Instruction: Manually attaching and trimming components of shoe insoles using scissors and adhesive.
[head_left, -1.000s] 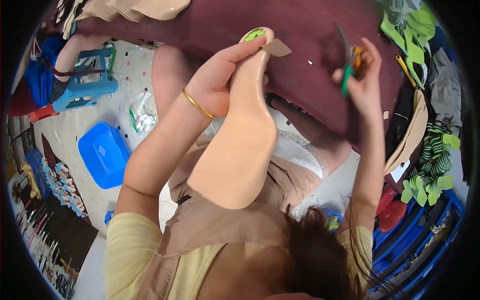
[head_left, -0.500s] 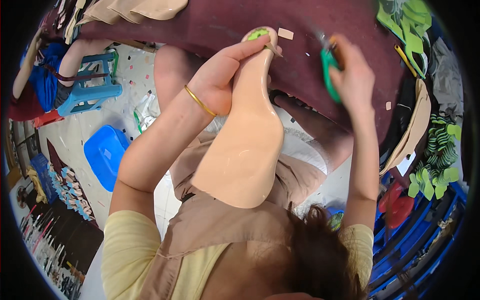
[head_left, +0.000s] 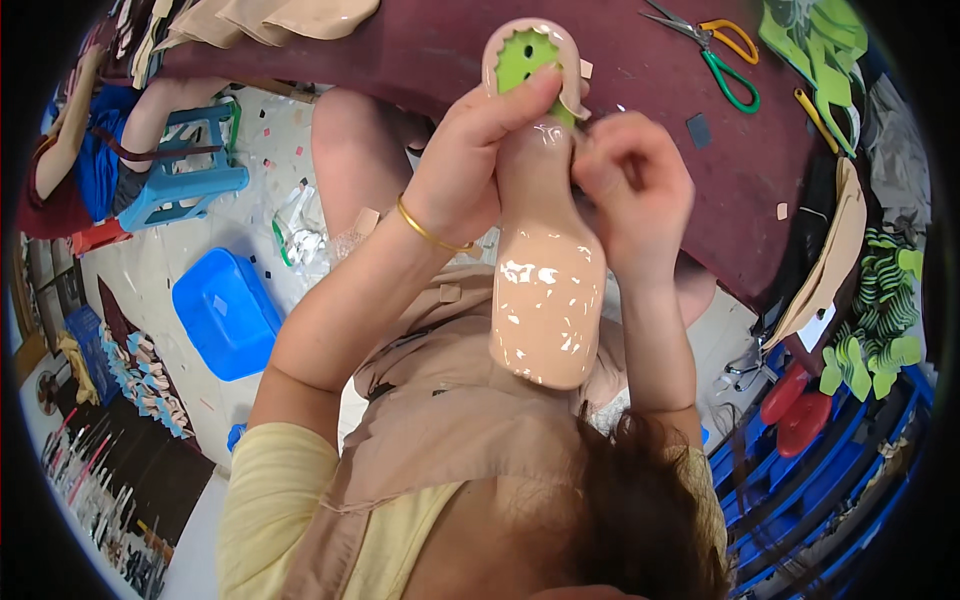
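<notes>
A glossy beige shoe upper (head_left: 550, 300) is stretched over a green shoe last (head_left: 525, 62), whose top shows dark holes inside a pinked beige rim. My left hand (head_left: 485, 140) is closed round its narrow neck, thumb on the green top and the other fingers hidden behind. Along the right edge, my right hand (head_left: 640, 180) has its fingers curled in a pinch, with the fingertips slightly blurred. What lies between them cannot be made out. Scissors (head_left: 712, 45) with one orange and one green handle lie on the maroon-covered table (head_left: 640, 60), beyond my right hand.
Beige pieces (head_left: 300, 20) lie at the table's far left. A yellow-handled tool (head_left: 816, 120) and green cut pieces (head_left: 815, 50) are at the right. On the floor stands a blue basin (head_left: 225, 310), near a blue stool (head_left: 185, 175) with another person beside it.
The scissors have left my right hand and now lie on the table. That hand has come in to the upper's edge. My left hand has turned the upper more upright, showing the green top.
</notes>
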